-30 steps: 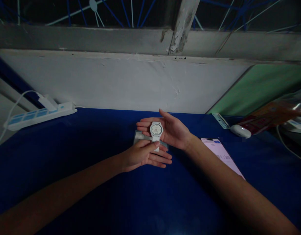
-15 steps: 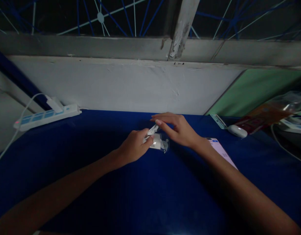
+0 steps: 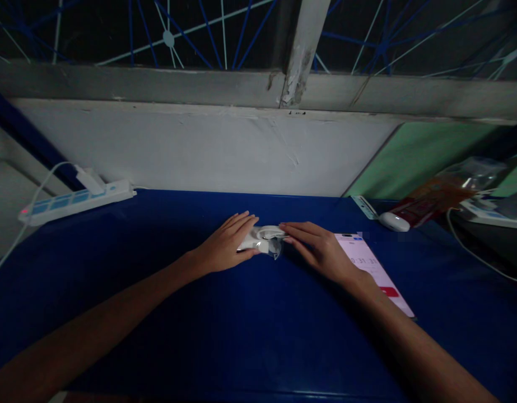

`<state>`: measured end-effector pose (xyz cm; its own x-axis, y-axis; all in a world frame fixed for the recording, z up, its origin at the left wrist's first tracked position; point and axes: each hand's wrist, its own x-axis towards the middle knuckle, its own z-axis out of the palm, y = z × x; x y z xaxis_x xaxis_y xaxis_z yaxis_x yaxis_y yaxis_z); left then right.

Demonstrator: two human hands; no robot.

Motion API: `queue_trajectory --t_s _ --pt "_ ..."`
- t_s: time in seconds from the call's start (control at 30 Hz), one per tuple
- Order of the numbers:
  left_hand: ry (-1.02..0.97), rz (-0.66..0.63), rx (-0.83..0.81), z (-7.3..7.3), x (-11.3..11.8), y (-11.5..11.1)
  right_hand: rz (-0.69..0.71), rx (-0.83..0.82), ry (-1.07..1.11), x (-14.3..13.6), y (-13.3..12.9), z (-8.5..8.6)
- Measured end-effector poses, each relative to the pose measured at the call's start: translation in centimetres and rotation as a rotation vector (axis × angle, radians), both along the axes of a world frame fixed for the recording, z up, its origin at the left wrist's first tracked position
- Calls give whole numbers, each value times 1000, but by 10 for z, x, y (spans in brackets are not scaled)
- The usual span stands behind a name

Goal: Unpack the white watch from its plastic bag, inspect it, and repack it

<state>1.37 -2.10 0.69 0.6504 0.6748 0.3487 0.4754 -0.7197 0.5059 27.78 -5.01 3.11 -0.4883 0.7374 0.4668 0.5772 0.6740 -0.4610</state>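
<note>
On the blue table (image 3: 241, 324), a small clear plastic packet (image 3: 276, 248) with a white piece inside lies between my hands. A white coiled cable (image 3: 270, 232) rests at the packet's upper edge. My left hand (image 3: 231, 243) lies over the packet's left part, fingers stretched out and apart from the thumb. From the right, my right hand (image 3: 315, 246) pinches the right end of the coiled cable between fingertips and thumb. The left end of the packet is hidden under my left hand.
A lit phone (image 3: 363, 257) lies beside my right wrist. Behind it are a white mouse-like case (image 3: 394, 221), a small card (image 3: 364, 207) and a red and orange bag (image 3: 430, 198). A white power strip (image 3: 73, 204) with a plugged-in charger stands at the back left.
My left hand has opened from its pinch and now lies flatter over the packet. My right hand has come down and closed on the coiled cable. The view has shifted slightly.
</note>
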Motion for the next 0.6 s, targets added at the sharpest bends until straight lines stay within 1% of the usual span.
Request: queue_trajectory --t_s 0.17,0.33,0.47,0.6 --pt "59 45 -50 -11 -8 3 -40 -47 -50 14 6 3" --pt "36 96 -43 -18 -9 3 5 -143 -120 27 13 2" --pt "44 103 8 -20 -9 1 -2 -173 -194 33 16 -2" --pt "41 100 57 -18 -9 0 -25 -187 -137 27 13 -2"
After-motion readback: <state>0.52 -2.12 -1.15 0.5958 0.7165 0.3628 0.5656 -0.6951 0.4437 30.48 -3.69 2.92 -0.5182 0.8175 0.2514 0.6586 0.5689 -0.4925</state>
